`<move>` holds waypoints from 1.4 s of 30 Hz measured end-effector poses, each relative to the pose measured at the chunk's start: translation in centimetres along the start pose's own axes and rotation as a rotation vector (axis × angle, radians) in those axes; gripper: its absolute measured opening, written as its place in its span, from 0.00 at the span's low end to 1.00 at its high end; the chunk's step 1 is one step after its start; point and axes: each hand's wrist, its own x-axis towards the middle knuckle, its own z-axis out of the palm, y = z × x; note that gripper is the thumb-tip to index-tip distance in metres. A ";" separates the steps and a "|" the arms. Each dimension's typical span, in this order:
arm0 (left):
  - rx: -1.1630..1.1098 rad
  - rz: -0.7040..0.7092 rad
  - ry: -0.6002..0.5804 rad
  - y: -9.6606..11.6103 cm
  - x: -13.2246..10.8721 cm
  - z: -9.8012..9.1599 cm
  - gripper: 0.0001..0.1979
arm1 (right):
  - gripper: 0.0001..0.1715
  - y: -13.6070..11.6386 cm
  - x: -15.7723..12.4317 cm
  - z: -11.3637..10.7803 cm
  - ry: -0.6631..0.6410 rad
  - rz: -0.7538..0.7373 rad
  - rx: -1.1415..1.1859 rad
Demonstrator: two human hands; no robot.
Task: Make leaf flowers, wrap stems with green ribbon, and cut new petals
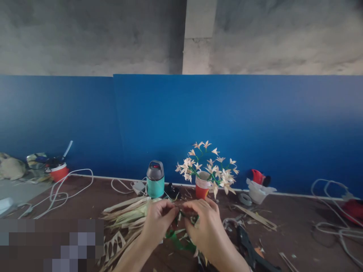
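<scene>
Between fingers (171, 215), small dark piece (182, 213); long axis unclear.

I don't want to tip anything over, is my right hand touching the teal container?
Apart. The head view shows a plain gap between your right hand and the teal container, with a black object visible there.
</scene>
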 end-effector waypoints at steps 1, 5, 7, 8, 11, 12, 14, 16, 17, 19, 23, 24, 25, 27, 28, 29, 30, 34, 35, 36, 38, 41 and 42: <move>0.000 -0.007 0.012 -0.3 0.0 0.2 0.18 | 0.14 0.0 -0.3 0.3 0.053 -0.053 -0.075; -0.045 -0.058 0.030 -1.1 0.0 0.6 0.20 | 0.08 0.0 -0.9 1.6 0.162 -0.154 -0.212; -0.069 -0.068 0.027 -1.0 0.0 0.6 0.21 | 0.08 0.2 -1.0 2.0 0.187 -0.190 -0.232; -0.075 -0.071 0.021 -0.9 0.1 0.6 0.21 | 0.08 0.3 -0.9 2.0 0.195 -0.207 -0.237; -0.081 -0.119 0.003 -0.4 0.2 0.4 0.20 | 0.09 0.5 -0.7 1.9 0.214 -0.236 -0.244; -0.083 -0.139 0.001 -0.3 0.3 0.4 0.19 | 0.10 0.6 -0.7 1.8 0.218 -0.239 -0.247; -0.073 -0.157 0.001 -0.2 0.3 0.2 0.17 | 0.11 0.7 -0.7 1.8 0.219 -0.244 -0.258; -0.037 -0.144 0.004 -0.5 0.3 0.1 0.15 | 0.12 0.8 -0.6 1.9 0.213 -0.256 -0.273; -0.014 -0.139 0.004 -0.7 0.3 0.1 0.14 | 0.12 0.9 -0.5 2.0 0.214 -0.264 -0.280; 0.021 -0.131 0.002 -1.2 0.4 0.2 0.13 | 0.14 0.8 -0.4 2.0 0.224 -0.275 -0.289; 0.004 -0.066 0.006 -1.6 0.5 0.5 0.11 | 0.16 0.7 -0.1 1.8 0.236 -0.266 -0.280; -0.009 -0.048 0.004 -1.4 0.4 0.6 0.10 | 0.16 0.6 -0.1 1.6 0.229 -0.261 -0.274; -0.018 -0.031 -0.004 -1.1 0.4 0.6 0.10 | 0.15 0.6 0.0 1.4 0.220 -0.258 -0.269; -0.012 0.003 -0.022 -0.5 0.2 0.6 0.09 | 0.13 0.4 0.0 1.1 0.198 -0.259 -0.262; -0.007 0.017 -0.030 -0.2 0.2 0.6 0.09 | 0.12 0.4 0.0 0.9 0.194 -0.264 -0.260; -0.009 0.028 -0.035 0.1 0.1 0.6 0.09 | 0.12 0.3 0.0 0.8 0.197 -0.269 -0.259; -0.020 0.032 -0.036 0.2 0.1 0.5 0.09 | 0.13 0.2 0.0 0.7 0.205 -0.275 -0.259; -0.064 -0.035 -0.043 0.1 0.5 0.3 0.09 | 0.14 -0.1 -0.1 0.9 0.234 -0.284 -0.268; -0.053 -0.052 -0.047 -0.1 0.6 0.2 0.09 | 0.14 -0.2 -0.1 0.9 0.239 -0.284 -0.269; -0.037 -0.058 -0.050 -0.2 0.7 0.1 0.09 | 0.14 -0.2 -0.2 1.0 0.244 -0.283 -0.266; -0.008 -0.044 -0.059 -0.3 0.7 0.0 0.08 | 0.13 -0.2 -0.2 1.1 0.248 -0.285 -0.262; -0.004 -0.022 -0.062 -0.1 0.6 -0.1 0.09 | 0.13 -0.3 -0.2 1.0 0.249 -0.303 -0.265; -0.007 -0.020 -0.056 0.0 0.6 -0.1 0.09 | 0.12 -0.3 -0.1 1.0 0.245 -0.309 -0.267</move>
